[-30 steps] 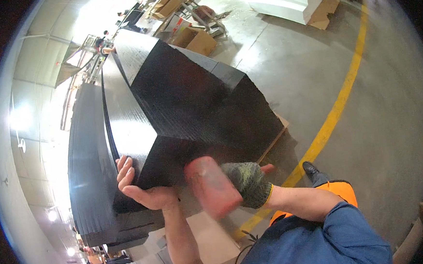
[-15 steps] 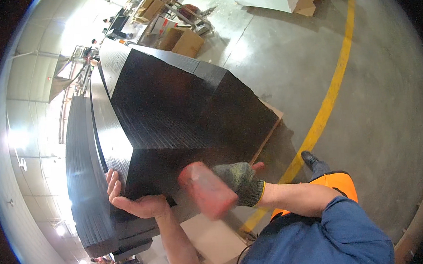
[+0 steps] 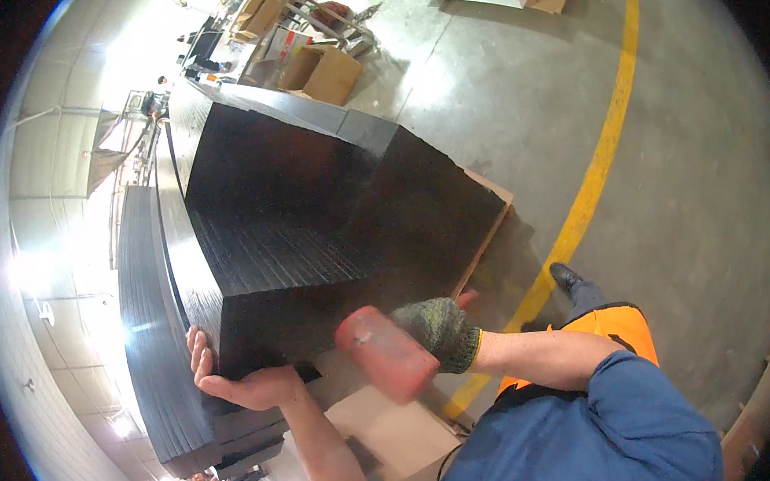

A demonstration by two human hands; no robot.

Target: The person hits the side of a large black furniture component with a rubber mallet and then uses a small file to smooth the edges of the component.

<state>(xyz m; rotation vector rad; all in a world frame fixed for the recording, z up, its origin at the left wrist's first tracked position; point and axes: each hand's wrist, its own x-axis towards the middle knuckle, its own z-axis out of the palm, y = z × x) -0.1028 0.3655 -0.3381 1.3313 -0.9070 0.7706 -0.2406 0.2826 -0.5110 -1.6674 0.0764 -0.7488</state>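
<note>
A tall stack of black boards (image 3: pixel 270 239) fills the middle of the view, its near corner pointing toward me. Cupped against that corner is my bare left hand (image 3: pixel 248 385), open, with the fingers stretched along the stack's left side and the palm at the near edge. My right hand (image 3: pixel 435 330) wears a grey-green knitted glove and is closed around the handle of a red mallet (image 3: pixel 388 355). The mallet's blurred head is in front of the stack's near face, to the right of my left hand. Whether it touches the boards, I cannot tell.
Further dark boards (image 3: pixel 149 343) stand at the left of the stack. Below lies a flat cardboard sheet (image 3: pixel 397 434). Open cardboard boxes (image 3: pixel 331 74) and a rack are at the far side. A yellow floor line (image 3: pixel 605 165) runs along the right. Other people are in the background.
The view has shifted slightly, so the stack appears a little farther left. The mallet's head appears slightly lower and farther right. My left hand stays at the stack's corner.
</note>
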